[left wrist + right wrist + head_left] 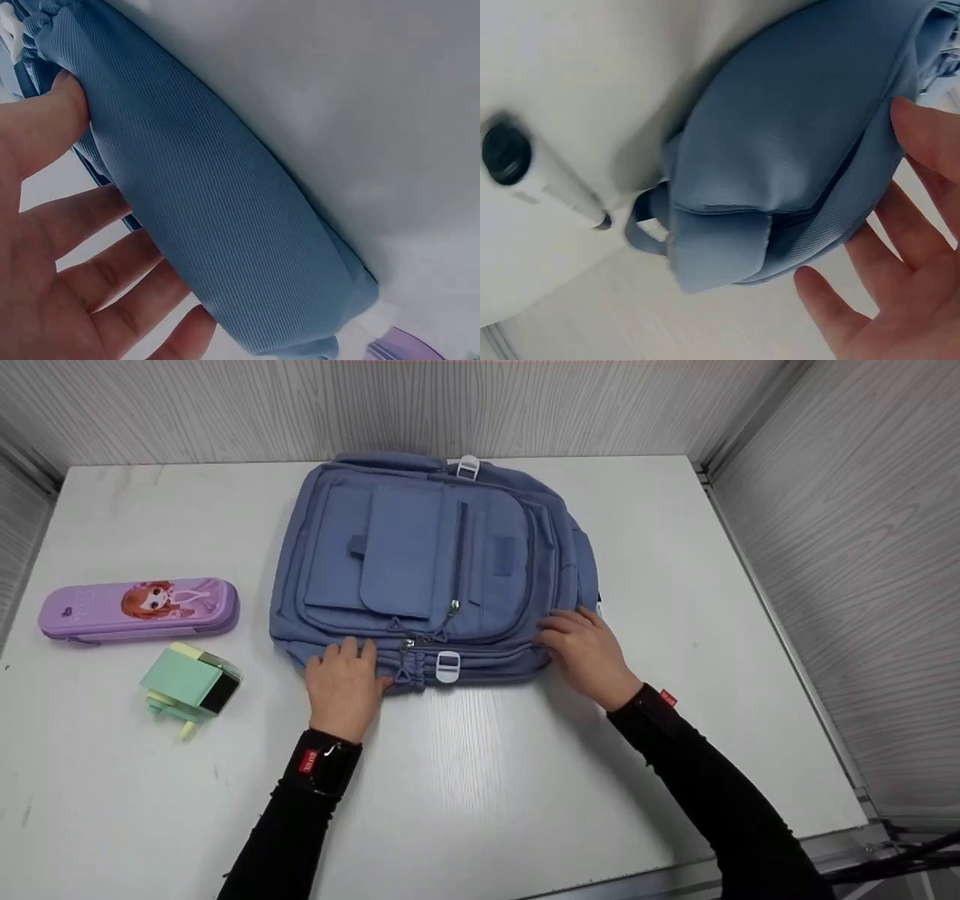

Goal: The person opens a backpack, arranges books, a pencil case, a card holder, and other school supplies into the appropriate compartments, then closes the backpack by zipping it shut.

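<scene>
A blue backpack (405, 551) lies flat on the table with its front pockets and zippers facing up. My left hand (345, 686) rests on its near edge at the left, beside the gathered side pocket (202, 187). In the left wrist view, the fingers lie spread and fairly straight along the fabric, the thumb near the pocket's elastic rim. At the bag's near right corner is my right hand (589, 656), its fingertips on the fabric. The right wrist view shows those fingers loosely extended along the backpack's edge (780, 135).
A purple pencil case (139, 611) with a printed doll figure lies at the left of the table. Nearer stands a green and yellow boxy object (187, 682) with a black side. A white tube with a dark cap (508, 154) lies beyond the bag. Panelled walls (847, 547) enclose the table.
</scene>
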Demonstrator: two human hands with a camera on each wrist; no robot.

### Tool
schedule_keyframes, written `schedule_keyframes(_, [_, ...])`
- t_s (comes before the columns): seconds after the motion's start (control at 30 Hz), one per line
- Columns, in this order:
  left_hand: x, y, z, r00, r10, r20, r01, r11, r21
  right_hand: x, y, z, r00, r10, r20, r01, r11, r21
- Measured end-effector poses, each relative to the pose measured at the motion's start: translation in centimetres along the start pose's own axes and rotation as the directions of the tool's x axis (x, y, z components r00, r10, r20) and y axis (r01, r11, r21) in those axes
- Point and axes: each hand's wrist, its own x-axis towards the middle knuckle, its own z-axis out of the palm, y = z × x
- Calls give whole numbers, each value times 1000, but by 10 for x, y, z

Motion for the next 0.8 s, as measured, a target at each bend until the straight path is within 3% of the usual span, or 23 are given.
schedule_keyframes(0.23, [-4, 21, 2, 1000, 18, 1, -18, 1000, 26, 10, 21, 0, 998, 68, 17, -67, 998, -20])
schedule_keyframes(0.43, [-3, 28, 4, 999, 43, -28, -42, 998, 44, 16, 22, -1, 997, 71, -1, -71, 996, -46])
schedule_keyframes(0.57, [-5, 27, 6, 998, 46, -40, -43, 997, 61, 25, -4, -3, 999, 41, -3, -41, 999, -1])
schedule_keyframes(0.7, [-5, 26, 6, 997, 51, -52, -48, 997, 63, 39, -51, -2, 1000, -11, 20, 8, 990, 143])
schedule_keyframes(0.8, [-4, 27, 6, 997, 50, -65, -46, 998, 52, 49, -84, 5, 997, -15, 73, -1, 977, 212])
